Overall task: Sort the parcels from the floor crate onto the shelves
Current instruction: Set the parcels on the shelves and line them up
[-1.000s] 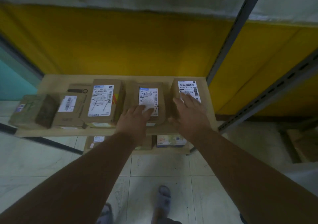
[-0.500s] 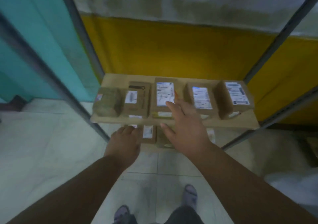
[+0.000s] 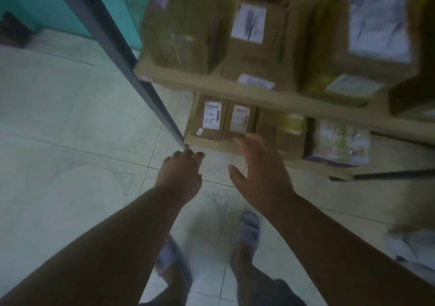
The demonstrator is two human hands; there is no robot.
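Person: bare forearms, no sleeves; grey slide sandals (image 3: 248, 231) on both feet; dark grey trouser legs (image 3: 266, 294).

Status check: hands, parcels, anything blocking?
Left hand and right hand empty, over the floor. Parcels sit on upper shelf, more below. Shelf post beside left hand.

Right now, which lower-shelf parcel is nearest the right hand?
The second brown parcel from the left on the lower shelf: the right hand has its fingertips just at its front edge. The leftmost labelled parcel and the blurred parcels farther right lie farther from the fingers.
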